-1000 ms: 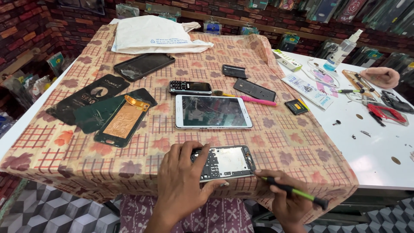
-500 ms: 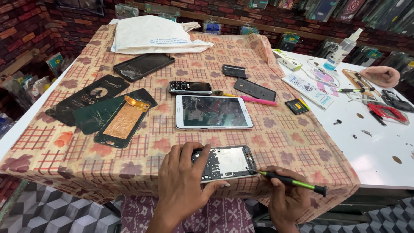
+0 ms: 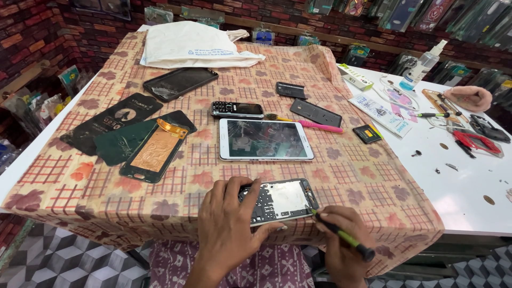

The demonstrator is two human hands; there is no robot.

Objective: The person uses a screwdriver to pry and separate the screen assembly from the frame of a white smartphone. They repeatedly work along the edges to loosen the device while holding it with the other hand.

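Note:
My left hand [image 3: 226,226] grips the left end of an opened phone body [image 3: 281,200], its silver inner frame facing up, at the near edge of the patterned tablecloth [image 3: 352,176]. My right hand [image 3: 344,242] is closed around a green and black screwdriver [image 3: 341,234]. Its tip touches the phone's lower right corner. Just beyond the phone lies a white tablet [image 3: 265,140] with a cracked dark screen.
A small keypad phone [image 3: 237,109], a pink toothbrush [image 3: 306,124], dark back covers [image 3: 316,112], a screen panel with copper backing [image 3: 154,152] and a white cloth bag [image 3: 192,45] lie on the tablecloth. Tools, a spray bottle [image 3: 421,66] and red pliers [image 3: 474,143] sit on the white table at right.
My right hand has moved the screwdriver left and up, bringing its tip from beside the phone onto the lower right corner. The left hand stays on the phone.

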